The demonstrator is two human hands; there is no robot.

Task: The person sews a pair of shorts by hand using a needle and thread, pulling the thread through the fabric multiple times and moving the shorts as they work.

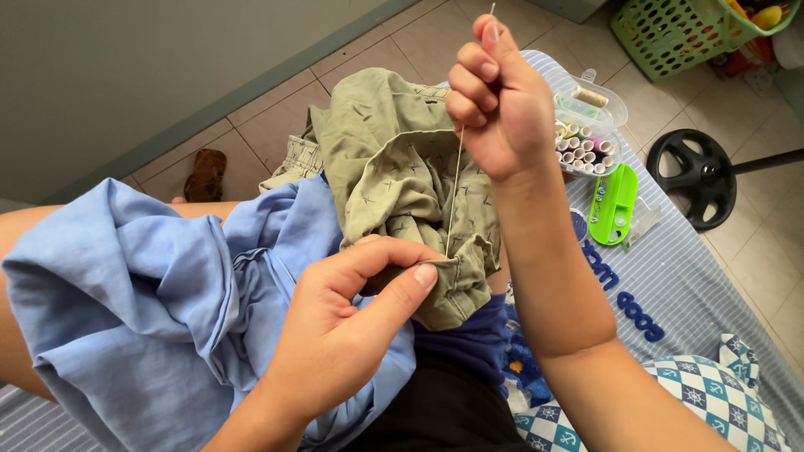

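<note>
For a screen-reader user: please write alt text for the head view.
A right hand lifts a thin metal needle, pulling pale thread taut from olive-green patterned fabric pinched by the left hand. Light blue cloth covers the lap; a clear plastic box of thread spools sits nearby.

Both forearms are bare from wrist to the lower frame edge, with no sleeves in view. The left hand (pixel 335 335) and the right hand (pixel 494 100) wear no gloves, rings, watch or bracelets. The fingernails are short and unpainted. At the lap, dark black clothing (pixel 444 410) shows between the forearms, plain and without visible markings.
</note>
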